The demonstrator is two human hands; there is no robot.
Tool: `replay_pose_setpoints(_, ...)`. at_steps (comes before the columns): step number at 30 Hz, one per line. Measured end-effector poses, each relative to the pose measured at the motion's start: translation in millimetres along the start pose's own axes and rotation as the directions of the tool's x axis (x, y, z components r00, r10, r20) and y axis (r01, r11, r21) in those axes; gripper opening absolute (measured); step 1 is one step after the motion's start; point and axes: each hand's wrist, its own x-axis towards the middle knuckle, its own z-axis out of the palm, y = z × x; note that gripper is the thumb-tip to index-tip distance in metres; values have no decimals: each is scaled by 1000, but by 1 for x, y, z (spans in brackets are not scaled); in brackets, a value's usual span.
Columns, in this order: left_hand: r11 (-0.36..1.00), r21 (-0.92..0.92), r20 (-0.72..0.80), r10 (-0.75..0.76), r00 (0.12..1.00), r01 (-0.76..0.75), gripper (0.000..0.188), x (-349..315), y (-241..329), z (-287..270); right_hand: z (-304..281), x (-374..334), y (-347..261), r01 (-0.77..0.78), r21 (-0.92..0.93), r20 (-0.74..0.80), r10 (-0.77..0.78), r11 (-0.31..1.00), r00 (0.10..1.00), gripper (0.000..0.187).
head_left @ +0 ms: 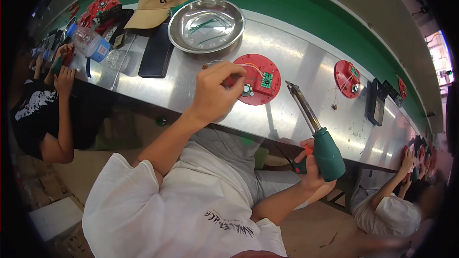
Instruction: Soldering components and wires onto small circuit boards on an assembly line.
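Note:
A round red plastic plate (263,99) lies on the metal workbench, carrying a small green circuit board (267,80), a round silver-and-white component (247,89) and thin wires. My left hand (213,88) is closed over the plate's left edge with curled fingers; what they pinch is hidden. A white wire emerges beside its knuckles. In my right hand (311,174) is a green soldering gun (330,155) with a red trigger, held at the bench's front edge. Its long metal tip points up and away, to the right of the plate and apart from it.
Behind my left hand stands a steel bowl (174,38) with green wires inside. A dark flat case (156,52), a tan cap (165,0) and a plastic bottle (91,43) lie leftward. Another red plate (346,83) and a black tray (376,102) lie rightward. People work on both sides.

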Motion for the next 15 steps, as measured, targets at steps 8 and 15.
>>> replay_pose_setpoints(8,991,-88,35,-102,994,105,21,-4,-8,0,12,-6,-1,-84,144,-48,92,986,995,33)
replay_pose_setpoints(15,995,-83,74,-48,996,54,24,3,-8,1,19,5,-2,53,-156,89,-39,986,995,34)
